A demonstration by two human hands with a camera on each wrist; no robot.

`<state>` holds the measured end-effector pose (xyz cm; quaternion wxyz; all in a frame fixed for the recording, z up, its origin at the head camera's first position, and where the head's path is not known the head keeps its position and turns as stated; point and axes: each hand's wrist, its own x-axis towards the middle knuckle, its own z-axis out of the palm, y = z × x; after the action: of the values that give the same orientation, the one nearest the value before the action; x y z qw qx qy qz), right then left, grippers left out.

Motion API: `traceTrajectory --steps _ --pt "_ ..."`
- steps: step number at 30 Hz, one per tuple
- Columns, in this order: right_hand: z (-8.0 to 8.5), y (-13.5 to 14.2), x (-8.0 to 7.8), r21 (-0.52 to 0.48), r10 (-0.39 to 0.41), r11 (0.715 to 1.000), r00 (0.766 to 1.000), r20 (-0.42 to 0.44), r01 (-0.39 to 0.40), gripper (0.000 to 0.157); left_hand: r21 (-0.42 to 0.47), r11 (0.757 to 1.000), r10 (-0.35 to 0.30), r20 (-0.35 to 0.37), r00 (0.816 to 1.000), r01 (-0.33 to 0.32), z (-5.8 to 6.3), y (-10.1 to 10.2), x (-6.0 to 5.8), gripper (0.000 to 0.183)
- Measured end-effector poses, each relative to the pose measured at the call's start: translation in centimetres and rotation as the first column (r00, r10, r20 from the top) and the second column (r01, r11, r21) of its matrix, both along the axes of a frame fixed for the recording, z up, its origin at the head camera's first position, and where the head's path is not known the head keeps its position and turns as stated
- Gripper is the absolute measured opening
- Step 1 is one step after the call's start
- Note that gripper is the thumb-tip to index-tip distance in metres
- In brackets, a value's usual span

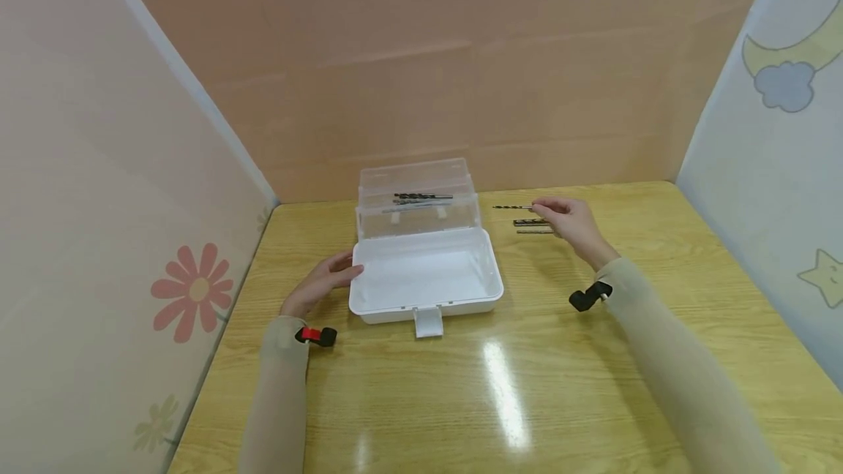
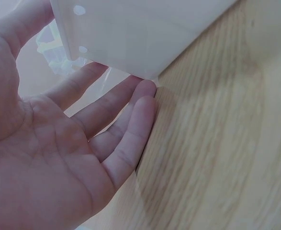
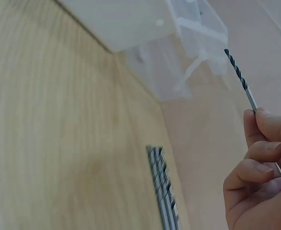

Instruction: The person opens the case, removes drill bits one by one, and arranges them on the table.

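A white plastic toolbox (image 1: 424, 276) stands on the table with its lid and clear trays (image 1: 421, 222) folded back. Its deep bottom is bare. My left hand (image 1: 323, 282) holds the box's left side, thumb over the rim, fingers against the outer wall (image 2: 106, 33). Between thumb and index finger, my right hand (image 1: 569, 222) pinches a dark twist drill bit (image 3: 236, 69) by its shank, raised off the table and pointing left. Below that hand, several more drill bits (image 3: 162, 187) lie side by side on the table. Other drill bits (image 1: 421, 197) rest in a clear tray.
The wooden table (image 1: 408, 401) meets a brown back wall (image 1: 461, 93). Pale side panels with flower and moon drawings stand at left and right. The box's front latch (image 1: 429, 322) hangs down toward me.
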<state>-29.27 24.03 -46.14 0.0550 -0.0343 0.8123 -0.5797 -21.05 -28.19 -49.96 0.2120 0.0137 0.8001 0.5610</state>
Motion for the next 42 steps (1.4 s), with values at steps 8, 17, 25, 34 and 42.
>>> traceTrajectory --steps 8,17,25,34,42 --pt "-2.2 3.6 1.1 0.182 0.012 0.983 0.996 0.09 -0.028 0.059 0.004 1.0 -0.002 0.002 1.0 0.002 -0.1 0.0 -0.1 0.086" --pt "-4.2 5.7 0.7 0.282 -0.015 0.959 0.99 0.141 -0.025 0.058 0.008 1.0 -0.012 -0.018 1.0 0.012 0.0 -0.1 -0.2 0.083" --pt "-4.7 5.9 0.9 0.367 0.01 0.929 0.996 0.087 -0.041 0.057 0.007 1.0 -0.014 -0.012 1.0 0.014 0.1 -0.1 0.0 0.083" --pt "-5.1 6.1 0.5 0.398 0.025 0.916 0.996 0.087 -0.058 0.056 -0.01 1.0 -0.011 0.0 1.0 0.011 0.1 0.0 0.1 0.084" --pt "-4.9 6.1 -0.1 0.438 0.075 0.893 0.994 0.084 -0.104 0.054 -0.001 1.0 -0.015 -0.016 1.0 0.015 0.1 0.0 0.0 0.081"
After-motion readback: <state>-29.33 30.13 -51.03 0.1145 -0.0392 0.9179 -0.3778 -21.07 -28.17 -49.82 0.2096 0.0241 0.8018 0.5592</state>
